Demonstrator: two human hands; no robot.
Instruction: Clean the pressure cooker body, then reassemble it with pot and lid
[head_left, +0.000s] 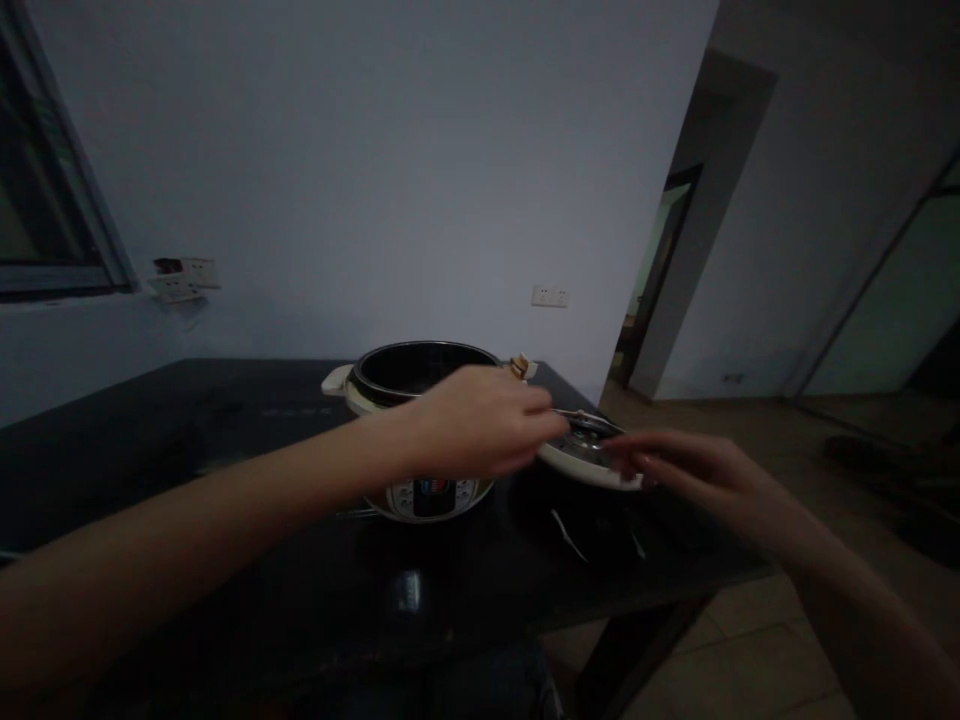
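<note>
A white-sided electric cooker (pixel 431 500) with a dark inner pot stands uncovered on a black table. To its right is its pale-rimmed round lid (pixel 581 465), tilted, with a dark metallic middle. My left hand (pixel 487 420) reaches across the front of the cooker, its fingers closed at the lid's left edge. At the lid's right edge my right hand (pixel 686 465) has its fingers bent around the rim, with the thumb close to them. The left hand and forearm hide part of the cooker's front and rim. Whether the lid touches the table cannot be made out.
The black table (pixel 285 590) runs back to a pale wall (pixel 420 170). A wall socket (pixel 550 296) is behind the cooker, and more sockets (pixel 184 280) are at the left near a window. Past the table's right edge lies a tiled floor (pixel 720 640).
</note>
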